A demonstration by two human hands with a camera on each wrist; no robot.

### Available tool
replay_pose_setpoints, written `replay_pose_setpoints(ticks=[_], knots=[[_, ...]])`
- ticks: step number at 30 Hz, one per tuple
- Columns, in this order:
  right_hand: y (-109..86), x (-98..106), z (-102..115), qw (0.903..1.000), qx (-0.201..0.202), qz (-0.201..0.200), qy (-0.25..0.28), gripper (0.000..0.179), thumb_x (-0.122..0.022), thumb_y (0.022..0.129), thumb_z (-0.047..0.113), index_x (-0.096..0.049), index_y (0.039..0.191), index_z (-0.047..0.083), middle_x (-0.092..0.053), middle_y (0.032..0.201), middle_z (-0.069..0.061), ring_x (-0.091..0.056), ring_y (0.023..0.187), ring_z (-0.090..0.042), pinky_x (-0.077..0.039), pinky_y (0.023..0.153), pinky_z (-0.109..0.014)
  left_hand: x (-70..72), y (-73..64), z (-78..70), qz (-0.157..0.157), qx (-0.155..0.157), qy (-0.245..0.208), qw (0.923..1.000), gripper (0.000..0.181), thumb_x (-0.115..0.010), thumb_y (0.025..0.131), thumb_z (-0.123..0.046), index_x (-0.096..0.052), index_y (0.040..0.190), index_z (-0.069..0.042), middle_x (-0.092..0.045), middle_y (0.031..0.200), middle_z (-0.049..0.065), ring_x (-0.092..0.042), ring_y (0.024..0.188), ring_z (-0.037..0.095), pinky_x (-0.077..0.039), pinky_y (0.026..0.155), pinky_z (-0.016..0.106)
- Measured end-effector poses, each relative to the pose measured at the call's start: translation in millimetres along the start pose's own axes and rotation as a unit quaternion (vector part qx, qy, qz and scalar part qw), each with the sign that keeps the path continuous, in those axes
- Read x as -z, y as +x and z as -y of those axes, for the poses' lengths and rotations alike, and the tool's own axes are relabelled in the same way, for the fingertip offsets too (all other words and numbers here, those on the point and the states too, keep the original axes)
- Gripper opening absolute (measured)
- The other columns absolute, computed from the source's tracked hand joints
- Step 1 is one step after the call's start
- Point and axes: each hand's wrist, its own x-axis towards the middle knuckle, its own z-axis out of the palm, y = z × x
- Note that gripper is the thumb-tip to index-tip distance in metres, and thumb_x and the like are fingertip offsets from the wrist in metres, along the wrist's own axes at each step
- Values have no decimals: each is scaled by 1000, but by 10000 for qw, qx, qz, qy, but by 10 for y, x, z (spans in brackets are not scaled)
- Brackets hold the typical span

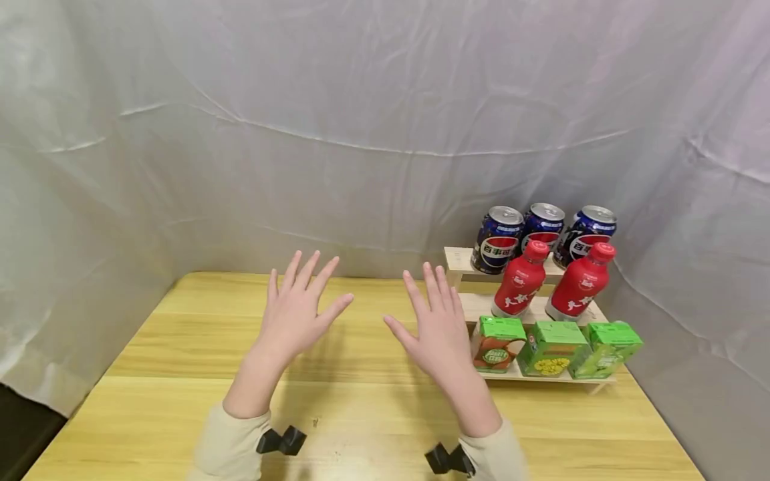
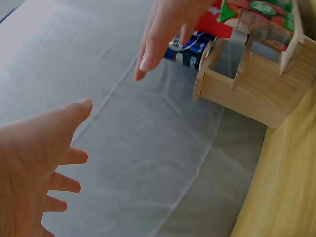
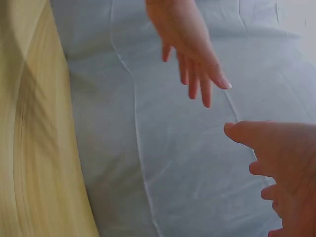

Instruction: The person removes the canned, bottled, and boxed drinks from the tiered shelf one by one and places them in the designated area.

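My left hand (image 1: 295, 314) hovers over the left half of the table, its fingers spread and holding nothing. My right hand (image 1: 439, 327) is spread the same way, just left of a tiered wooden rack (image 1: 460, 259). Blue cola cans (image 1: 498, 240) stand on the rack's top tier. On the middle tier are two red bottles (image 1: 520, 279), slightly apart. Green drink cartons line the bottom tier: a brown-fronted one (image 1: 499, 344), one with yellow pictures (image 1: 552, 349) and a light green one (image 1: 606, 351). Both hands are apart from the rack.
The wooden table (image 1: 361, 414) has its far edge against a grey cloth curtain (image 1: 337, 133), which also hangs along both sides. A dark patch (image 1: 27, 434) shows beyond the table's left edge. Black mounts (image 1: 281, 441) sit on the wrists.
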Motion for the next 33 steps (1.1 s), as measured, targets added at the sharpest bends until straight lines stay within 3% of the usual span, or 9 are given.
replay_pose_setpoints(ticks=[4, 10, 13, 17, 22, 25, 28, 33], knots=[[-106, 134, -116, 9990, 201, -346, -217, 77, -57, 90, 58, -28, 154, 25, -15, 164, -11, -9, 153, -31, -14, 121, -54, 131, 15, -62, -108, -503, 253, 9984, 72, -38, 91, -72, -30, 152, -34, -28, 161, 5, -13, 152, 33, -8, 116, 67], [-261, 290, -356, 9972, 375, -485, -436, 79, -60, 88, 56, -29, 154, 26, -15, 164, -10, -7, 153, -30, -16, 119, -56, 213, 51, -178, -268, -1222, 704, 9896, 69, -43, 92, -68, -35, 151, -32, -35, 158, 4, -19, 151, 30, -15, 116, 65], [-353, 353, -487, 9948, 558, -658, -537, 77, -58, 88, 58, -33, 153, 24, -16, 164, -11, -11, 152, -31, -19, 118, -57, 234, 85, -262, -121, -1464, 959, 9845, 70, -41, 92, -69, -33, 151, -32, -34, 158, 3, -18, 151, 29, -14, 117, 63], [-496, 429, -676, 9915, 715, -874, -639, 74, -40, 93, 68, -39, 150, 20, -17, 164, -10, -15, 151, -33, -15, 120, -52, 223, 125, -408, 174, -1817, 1234, 9754, 70, -37, 93, -70, -30, 152, -33, -32, 159, 2, -16, 152, 28, -12, 118, 62], [-623, 546, -912, 9900, 790, -967, -658, 79, -25, 93, 72, -40, 149, 19, -21, 162, -13, -15, 151, -33, 3, 124, -35, 163, 180, -603, 233, -2443, 1597, 9562, 70, -34, 93, -70, -33, 152, -31, -36, 157, 2, -22, 150, 28, -14, 118, 60], [-672, 632, -1044, 9888, 865, -983, -716, 79, -24, 93, 72, -40, 149, 19, -24, 161, -15, -13, 152, -32, 5, 124, -33, 112, 214, -711, 138, -2852, 1732, 9426, 70, -34, 94, -70, -37, 150, -30, -39, 156, 2, -26, 149, 28, -17, 118, 60], [-706, 722, -1172, 9865, 958, -1006, -862, 78, -22, 94, 72, -40, 149, 20, -25, 161, -15, -9, 153, -28, 3, 124, -35, 73, 255, -813, -91, -3219, 1705, 9312, 68, -37, 93, -69, -42, 147, -28, -43, 153, 3, -31, 147, 27, -21, 117, 59], [-755, 856, -1378, 9830, 980, -1154, -1035, 80, -21, 94, 73, -43, 147, 18, -25, 161, -14, -10, 153, -27, 0, 124, -39, 21, 366, -964, -743, -3775, 1588, 9092, 63, -45, 92, -66, -52, 140, -26, -54, 143, 1, -41, 140, 26, -28, 115, 57]])
